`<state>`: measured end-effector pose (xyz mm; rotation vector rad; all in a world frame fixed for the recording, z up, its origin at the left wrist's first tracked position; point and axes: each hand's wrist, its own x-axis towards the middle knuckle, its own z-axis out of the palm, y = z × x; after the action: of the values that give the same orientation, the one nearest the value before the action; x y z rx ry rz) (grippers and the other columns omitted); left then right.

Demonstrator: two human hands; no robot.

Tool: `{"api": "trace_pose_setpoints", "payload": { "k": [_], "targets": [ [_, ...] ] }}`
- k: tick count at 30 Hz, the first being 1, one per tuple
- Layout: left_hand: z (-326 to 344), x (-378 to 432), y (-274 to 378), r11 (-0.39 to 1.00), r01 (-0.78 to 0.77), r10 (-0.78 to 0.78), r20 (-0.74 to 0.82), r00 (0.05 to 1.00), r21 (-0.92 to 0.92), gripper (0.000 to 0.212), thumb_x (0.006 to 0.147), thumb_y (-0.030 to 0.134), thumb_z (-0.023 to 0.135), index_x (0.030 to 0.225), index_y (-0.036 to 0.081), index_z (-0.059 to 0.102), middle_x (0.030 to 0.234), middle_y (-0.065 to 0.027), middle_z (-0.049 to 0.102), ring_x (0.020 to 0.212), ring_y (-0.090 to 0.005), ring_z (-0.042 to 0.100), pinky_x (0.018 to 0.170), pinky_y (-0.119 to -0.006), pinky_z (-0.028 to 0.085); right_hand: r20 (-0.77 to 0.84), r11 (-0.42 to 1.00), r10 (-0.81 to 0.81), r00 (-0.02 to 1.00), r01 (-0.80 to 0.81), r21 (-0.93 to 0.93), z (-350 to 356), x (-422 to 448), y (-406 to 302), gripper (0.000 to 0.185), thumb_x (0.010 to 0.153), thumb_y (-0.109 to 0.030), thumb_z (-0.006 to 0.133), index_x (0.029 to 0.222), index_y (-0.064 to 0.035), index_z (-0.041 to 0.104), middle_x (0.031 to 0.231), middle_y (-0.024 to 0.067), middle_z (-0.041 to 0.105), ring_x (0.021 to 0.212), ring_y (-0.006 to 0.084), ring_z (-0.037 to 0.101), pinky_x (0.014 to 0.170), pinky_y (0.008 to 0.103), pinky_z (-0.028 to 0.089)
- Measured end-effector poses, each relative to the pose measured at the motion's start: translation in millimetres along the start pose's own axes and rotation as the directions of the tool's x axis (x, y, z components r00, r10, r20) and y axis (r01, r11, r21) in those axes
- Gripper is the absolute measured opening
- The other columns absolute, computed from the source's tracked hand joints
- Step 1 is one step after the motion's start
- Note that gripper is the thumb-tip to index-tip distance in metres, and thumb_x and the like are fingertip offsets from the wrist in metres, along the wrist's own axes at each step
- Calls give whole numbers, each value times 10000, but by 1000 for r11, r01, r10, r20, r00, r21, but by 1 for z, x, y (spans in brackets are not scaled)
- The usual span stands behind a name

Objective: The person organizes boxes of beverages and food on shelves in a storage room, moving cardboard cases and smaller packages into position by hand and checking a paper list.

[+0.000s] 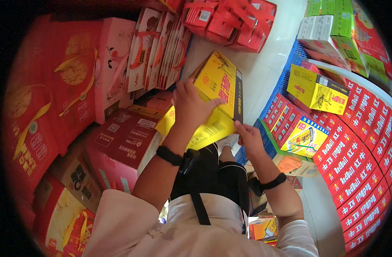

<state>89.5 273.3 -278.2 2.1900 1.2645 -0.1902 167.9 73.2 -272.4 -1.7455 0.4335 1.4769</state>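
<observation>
A yellow and black cardboard carton (217, 80) with printed characters is tilted in front of my body. A yellow flap (212, 128) stands out from its near side, towards me. My left hand (192, 102) grips the carton from the left, the thumb lying across the yellow board and the fingers partly hidden behind the edge. At the near right corner, my right hand (250, 136) pinches the board between thumb and curled fingers. The carton's far left side is in shadow, and its inside cannot be seen.
Red Bull cartons (356, 167) are stacked at right, with a similar yellow carton (318, 90) on top. Red packs with ribbon (231, 24) stand on the tiled floor (263, 64) ahead. Gift boxes (157, 48) and a maroon-topped carton (122, 138) crowd the left.
</observation>
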Motion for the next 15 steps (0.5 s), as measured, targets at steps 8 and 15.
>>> {"api": "trace_pose_setpoints", "payload": {
  "k": [8, 15],
  "targets": [
    [71, 109, -92, 976, 219, -219, 36, 975, -5, 1123, 572, 650, 805, 1370, 19, 329, 1321, -246, 384, 1244, -457, 404, 1019, -561, 362, -14, 976, -194, 981, 192, -103, 52, 158, -26, 363, 897, -368, 675, 741, -41, 645, 596, -14, 475, 546, 105, 432, 508, 275, 360],
    [90, 153, -161, 963, 268, -268, 3, 963, -2, 1175, 580, 672, 790, 1467, 130, 244, 1416, -269, 300, 1317, -460, 328, 1071, -567, 298, -17, 781, -485, 874, 425, -457, 96, 213, -17, 276, 919, -290, 623, 869, -20, 655, 822, 203, 669, 771, 325, 655, 703, 404, 492]
  ]
}}
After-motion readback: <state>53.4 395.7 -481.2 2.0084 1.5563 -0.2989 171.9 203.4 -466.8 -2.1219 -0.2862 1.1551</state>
